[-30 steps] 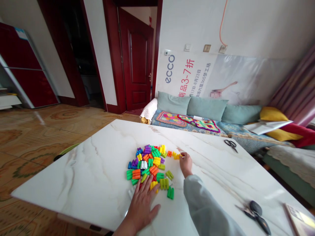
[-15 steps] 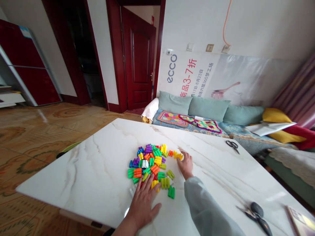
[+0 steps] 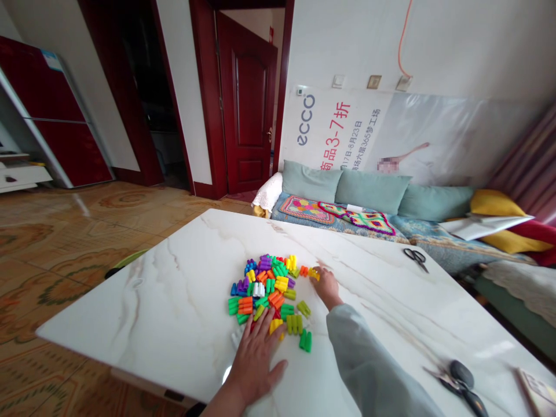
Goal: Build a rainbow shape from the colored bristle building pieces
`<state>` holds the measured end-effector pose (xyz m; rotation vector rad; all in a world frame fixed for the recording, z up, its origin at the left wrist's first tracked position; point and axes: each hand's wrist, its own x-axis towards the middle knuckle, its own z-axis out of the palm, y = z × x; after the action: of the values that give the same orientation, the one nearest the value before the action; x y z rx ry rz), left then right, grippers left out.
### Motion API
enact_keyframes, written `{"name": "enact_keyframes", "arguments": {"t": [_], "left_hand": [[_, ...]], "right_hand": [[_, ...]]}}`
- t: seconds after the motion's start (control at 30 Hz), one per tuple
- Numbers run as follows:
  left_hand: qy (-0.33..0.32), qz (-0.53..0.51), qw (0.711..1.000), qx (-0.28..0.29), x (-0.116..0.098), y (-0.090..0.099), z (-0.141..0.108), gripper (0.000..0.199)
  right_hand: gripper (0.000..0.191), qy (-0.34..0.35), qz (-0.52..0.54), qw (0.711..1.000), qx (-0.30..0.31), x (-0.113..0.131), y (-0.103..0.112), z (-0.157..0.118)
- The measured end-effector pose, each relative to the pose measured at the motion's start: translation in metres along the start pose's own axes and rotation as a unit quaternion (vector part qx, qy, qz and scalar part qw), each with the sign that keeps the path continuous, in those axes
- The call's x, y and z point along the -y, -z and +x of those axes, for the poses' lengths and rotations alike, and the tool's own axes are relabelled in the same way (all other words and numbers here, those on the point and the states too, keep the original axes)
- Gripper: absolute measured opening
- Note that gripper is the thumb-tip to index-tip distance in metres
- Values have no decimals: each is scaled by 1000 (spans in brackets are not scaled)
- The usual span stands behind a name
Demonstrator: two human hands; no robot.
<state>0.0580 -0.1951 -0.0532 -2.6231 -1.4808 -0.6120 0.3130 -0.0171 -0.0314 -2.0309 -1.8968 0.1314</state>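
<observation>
Colourful ribbed plastic blocks (image 3: 260, 289), like short tubes joined side by side, lie in a loose pile on the white marble-patterned table (image 3: 152, 301). My left hand (image 3: 258, 353) rests flat at the near edge of the pile, fingers spread, with the fingertips over a few blocks. Beside its fingers is a yellow block (image 3: 275, 328). At the pile's right side, my right hand (image 3: 328, 286) has its fingers closed around a yellow block (image 3: 313, 273), partly hidden by them. An orange block (image 3: 304, 271) sits just left of that one. A green block (image 3: 305, 341) lies apart, nearer to me.
Black-handled scissors (image 3: 416, 259) lie near the table's far right corner. A black-handled cutting tool (image 3: 461, 385) and a booklet (image 3: 538, 389) are at the near right. Beyond the table stands a sofa (image 3: 319, 188) with pillows.
My right hand has moved slightly, and its fingers now cover more of the yellow block. My left hand stays on the pile. The view has shifted a little.
</observation>
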Motion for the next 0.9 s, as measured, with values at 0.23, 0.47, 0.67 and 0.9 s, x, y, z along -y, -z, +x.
{"name": "enact_keyframes", "arguments": {"t": [0.23, 0.47, 0.67, 0.9], "left_hand": [[3, -4, 1000, 1, -1, 0, 1, 72], [4, -4, 1000, 1, -1, 0, 1, 72], [1, -5, 1000, 7, -1, 2, 1, 70], [7, -8, 1000, 6, 0, 1, 0, 72]], "right_hand": [[35, 15, -5, 1000, 22, -4, 6, -1], [44, 10, -5, 1000, 21, -10, 5, 0], [54, 15, -10, 999, 28, -12, 7, -2], [83, 111, -18, 992, 62, -4, 21, -7]]}}
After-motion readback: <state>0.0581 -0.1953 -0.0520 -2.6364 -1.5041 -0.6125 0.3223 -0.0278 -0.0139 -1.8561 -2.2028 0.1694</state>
